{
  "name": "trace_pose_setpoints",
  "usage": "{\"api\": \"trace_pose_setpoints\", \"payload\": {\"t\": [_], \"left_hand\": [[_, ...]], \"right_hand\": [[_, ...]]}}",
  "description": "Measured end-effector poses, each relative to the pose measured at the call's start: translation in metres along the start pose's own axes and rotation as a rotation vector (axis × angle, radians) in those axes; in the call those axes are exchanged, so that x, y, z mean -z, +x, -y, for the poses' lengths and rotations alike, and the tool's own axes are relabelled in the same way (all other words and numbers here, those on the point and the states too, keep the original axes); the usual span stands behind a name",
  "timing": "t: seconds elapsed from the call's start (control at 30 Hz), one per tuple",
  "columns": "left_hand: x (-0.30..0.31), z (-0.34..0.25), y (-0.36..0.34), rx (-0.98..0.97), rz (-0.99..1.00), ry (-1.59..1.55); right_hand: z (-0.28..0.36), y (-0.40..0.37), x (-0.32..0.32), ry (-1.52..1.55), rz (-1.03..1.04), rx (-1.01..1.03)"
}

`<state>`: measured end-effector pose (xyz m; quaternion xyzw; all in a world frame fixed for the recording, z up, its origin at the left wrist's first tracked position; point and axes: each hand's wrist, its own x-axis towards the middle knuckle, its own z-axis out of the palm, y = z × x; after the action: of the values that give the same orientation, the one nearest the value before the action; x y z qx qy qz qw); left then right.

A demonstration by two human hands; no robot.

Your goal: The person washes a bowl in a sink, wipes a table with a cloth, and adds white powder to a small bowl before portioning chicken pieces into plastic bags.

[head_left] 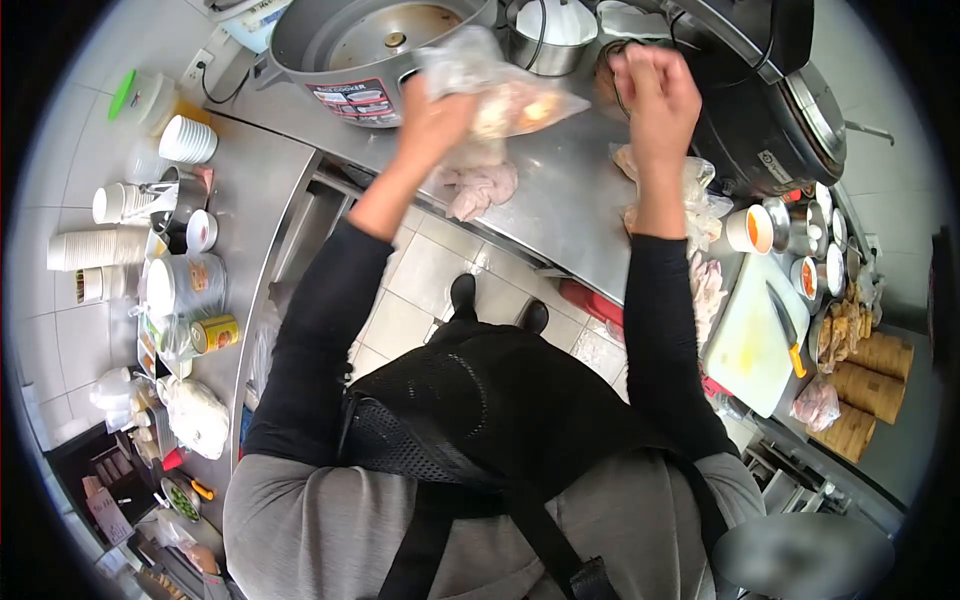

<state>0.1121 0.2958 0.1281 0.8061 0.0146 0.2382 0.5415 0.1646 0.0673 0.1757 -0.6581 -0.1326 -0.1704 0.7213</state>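
Note:
My left hand [437, 122] is closed around a clear plastic bag [525, 106] with pale and orange food inside, lifted above the steel counter. Below the bag lies a crumpled pinkish cloth [480, 190] near the counter's edge. My right hand [660, 92] is raised, its fingers curled together and slightly blurred; I cannot tell what is in them. A brown rounded thing [606, 78] shows just left of those fingers. Beneath my right wrist, more filled plastic bags [705, 195] sit on the counter.
A large grey rice cooker [350, 97] stands at the back left, a black cooker [765, 150] at the right. Beside a steel pot [553, 50] run cables. On the right, a knife [783, 318] lies on a white cutting board [752, 345]. Paper cups [188, 140] line the left counter.

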Motion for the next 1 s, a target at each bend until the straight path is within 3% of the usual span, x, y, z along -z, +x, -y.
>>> {"api": "trace_pose_setpoints", "payload": {"t": [0.07,0.1,0.13,0.17,0.2,0.3,0.37,0.4,0.47,0.5,0.57,0.7,0.77,0.8,0.87,0.9,1.0], "left_hand": [[0.045,-0.001,-0.022,-0.034,-0.050,-0.071],[0.069,0.002,-0.036,0.193,-0.076,0.062],[0.093,0.020,-0.050,0.212,-0.082,0.056],[0.116,0.022,-0.068,0.160,-0.071,0.134],[0.139,0.035,-0.084,0.164,-0.019,0.179],[0.211,0.112,-0.152,0.031,-0.050,0.507],[0.228,0.095,-0.177,0.314,-0.155,0.393],[0.236,0.095,-0.189,0.319,-0.164,0.389],[0.249,0.099,-0.214,0.425,-0.263,0.418],[0.252,0.105,-0.224,0.432,-0.281,0.420],[0.257,0.118,-0.241,0.541,-0.373,0.296],[0.251,0.130,-0.257,0.579,-0.325,0.360],[0.236,0.129,-0.254,0.592,-0.344,0.301],[0.229,0.126,-0.257,0.614,-0.355,0.251],[0.221,0.126,-0.255,0.638,-0.325,0.312],[0.215,0.129,-0.252,0.631,-0.329,0.247],[0.210,0.135,-0.251,0.648,-0.304,0.211]], "right_hand": [[-0.076,-0.031,-0.009,-0.118,-0.202,0.058],[-0.117,-0.059,-0.030,-0.133,-0.150,0.129],[-0.120,-0.092,-0.049,-0.293,0.112,0.095],[-0.158,-0.115,-0.065,-0.783,0.384,0.432],[-0.145,-0.133,-0.073,-0.969,0.415,0.674],[-0.212,-0.138,-0.043,-0.917,0.497,0.512],[-0.235,-0.110,-0.004,-1.012,0.487,0.278],[-0.243,-0.087,0.020,-1.095,0.439,0.161],[-0.252,-0.031,0.044,-0.931,0.090,0.349],[-0.260,-0.013,0.038,-0.921,0.104,0.358],[-0.276,0.009,0.019,-1.278,0.341,0.458],[-0.285,-0.003,-0.035,-1.112,0.391,0.282],[-0.281,-0.012,-0.047,-0.767,0.598,0.437],[-0.281,-0.005,-0.052,-0.764,0.608,0.436],[-0.294,0.016,-0.064,-0.615,0.816,0.406],[-0.298,0.021,-0.072,-0.635,0.843,0.501],[-0.288,0.000,-0.069,-0.693,0.857,0.469]]}}
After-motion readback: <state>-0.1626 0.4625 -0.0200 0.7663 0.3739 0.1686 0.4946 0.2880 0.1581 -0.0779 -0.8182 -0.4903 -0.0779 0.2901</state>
